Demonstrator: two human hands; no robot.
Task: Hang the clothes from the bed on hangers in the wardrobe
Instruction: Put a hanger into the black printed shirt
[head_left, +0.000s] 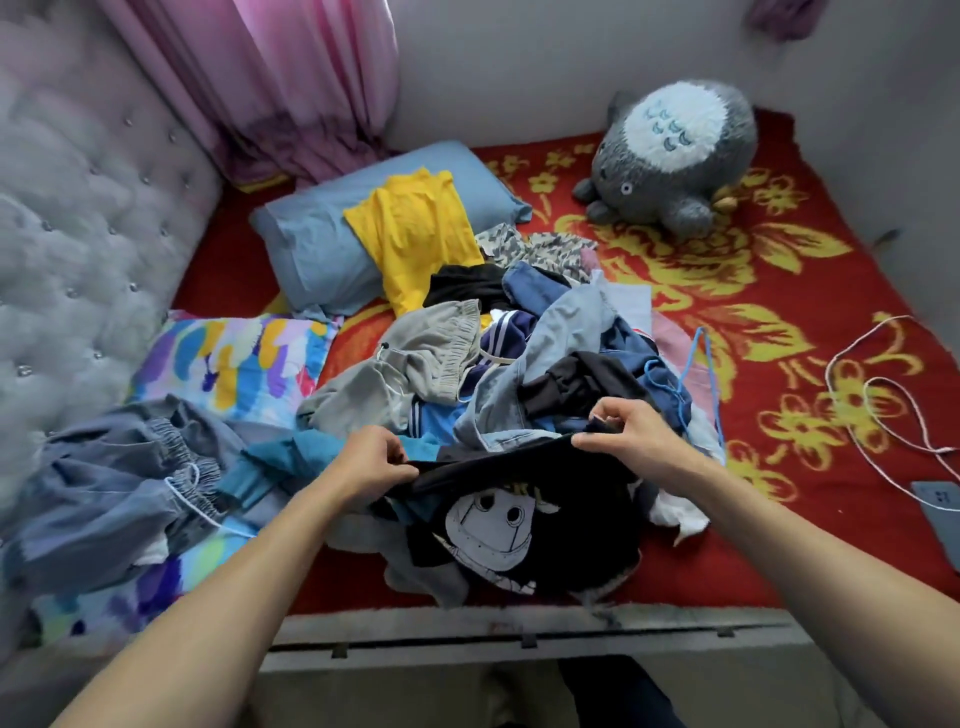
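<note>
Holding what, each hand? (Student)

Left hand (376, 460) and right hand (621, 431), fingers curled, each pinch the top edge of a black T-shirt (498, 525) printed with a white cartoon face. The edge is stretched between them. (Tutor)

Where does the shirt lie? (Student)

At the near edge of the bed (779, 322), on the front of the clothes pile (545, 353). Its lower part rests on other garments. (Tutor)

And the pile's surroundings? (Student)

Behind it, a yellow garment (415, 239) is draped over a blue pillow (311, 244). To the left, grey-blue trousers (104, 483) lie across a multicoloured pillow (234, 358), beside the grey tufted headboard (78, 208). At the far right corner sits a grey plush toy (675, 156). A white cable (883, 410) loops on the red flowered blanket, well apart from the pile. A pink curtain (291, 88) hangs behind the blue pillow. (Tutor)
</note>
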